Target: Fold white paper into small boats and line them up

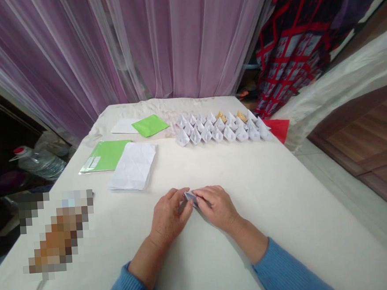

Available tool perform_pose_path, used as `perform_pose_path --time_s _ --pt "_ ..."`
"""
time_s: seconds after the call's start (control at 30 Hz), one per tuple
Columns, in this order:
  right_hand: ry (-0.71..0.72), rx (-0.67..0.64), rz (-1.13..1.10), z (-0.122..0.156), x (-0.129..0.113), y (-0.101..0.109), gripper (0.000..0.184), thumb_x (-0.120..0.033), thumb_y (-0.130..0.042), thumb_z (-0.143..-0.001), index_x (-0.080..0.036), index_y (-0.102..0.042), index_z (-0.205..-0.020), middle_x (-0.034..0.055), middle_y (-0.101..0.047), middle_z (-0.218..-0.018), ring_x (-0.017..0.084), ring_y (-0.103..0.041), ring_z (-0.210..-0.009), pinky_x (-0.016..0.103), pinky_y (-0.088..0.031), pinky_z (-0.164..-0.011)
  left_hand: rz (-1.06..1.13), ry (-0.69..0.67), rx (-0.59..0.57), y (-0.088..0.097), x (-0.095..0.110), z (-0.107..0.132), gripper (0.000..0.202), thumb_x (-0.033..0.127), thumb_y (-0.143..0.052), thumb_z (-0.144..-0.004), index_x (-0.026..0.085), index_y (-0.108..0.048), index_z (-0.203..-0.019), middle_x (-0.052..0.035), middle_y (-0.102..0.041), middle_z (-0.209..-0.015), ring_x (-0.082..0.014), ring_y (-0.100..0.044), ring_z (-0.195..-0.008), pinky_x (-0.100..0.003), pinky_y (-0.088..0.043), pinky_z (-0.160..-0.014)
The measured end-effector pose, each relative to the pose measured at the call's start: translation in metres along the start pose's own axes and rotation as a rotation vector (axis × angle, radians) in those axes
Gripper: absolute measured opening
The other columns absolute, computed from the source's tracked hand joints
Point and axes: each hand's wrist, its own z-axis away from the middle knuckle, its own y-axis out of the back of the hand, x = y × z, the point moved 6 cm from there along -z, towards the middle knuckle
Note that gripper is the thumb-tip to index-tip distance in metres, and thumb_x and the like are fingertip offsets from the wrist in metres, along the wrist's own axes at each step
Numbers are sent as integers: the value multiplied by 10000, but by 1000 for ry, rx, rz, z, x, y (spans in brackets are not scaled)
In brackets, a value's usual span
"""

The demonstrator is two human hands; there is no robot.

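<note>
A small folded white paper piece is pinched between both hands, just above the near middle of the table. My left hand grips its left side with thumb and fingers. On the other side, my right hand holds it between thumb and fingertips. The fingers cover much of the paper, so its full shape is hidden. Farther back stand rows of folded white paper boats, with a couple of yellow ones in the back row. A stack of creased white paper sheets lies to the left.
Left of the sheets is a green paper pack in clear wrapping. Behind it lie a green sheet and a white sheet. A blurred-out object with a cable sits at left. A red sheet pokes out at the right edge.
</note>
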Motion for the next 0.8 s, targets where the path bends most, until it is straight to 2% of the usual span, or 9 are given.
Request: perform_pose_path --time_s 0.17,0.47,0.67,0.8 --pt "-9 41 76 -1 -2 2 205 -179 -539 -873 -241 -694 -992 33 -737 -863 181 -655 -800 318 -417 -768 -68 -56 -16 -2 4 2 314 242 -505 -869 213 -599 -1167 -34 -649 -858 -155 -619 -748 -274 -499 -704" --pt "-50 100 41 -3 -3 7 189 -167 -519 -871 -246 -689 -847 2 -724 -771 160 -642 -721 297 -400 -720 -282 -86 3 -2 10 1 332 228 -514 -862 187 -582 -1185 -42 -673 -835 -202 -637 -766 -320 -482 -710" --pt "2 42 86 -3 -7 3 139 -223 -564 -881 -226 -684 -951 20 -723 -809 168 -645 -761 303 -392 -733 -319 -121 1 -6 10 2 313 200 -520 -867 186 -587 -1172 -46 -716 -873 -210 -648 -773 -334 -475 -714" --pt "18 45 76 -2 -2 2 204 -158 -550 -880 -250 -703 -979 11 -745 -894 159 -661 -814 297 -400 -752 -333 -136 4 -7 9 3 318 194 -539 -867 186 -587 -1181 -23 -712 -813 -208 -644 -739 -340 -466 -696"
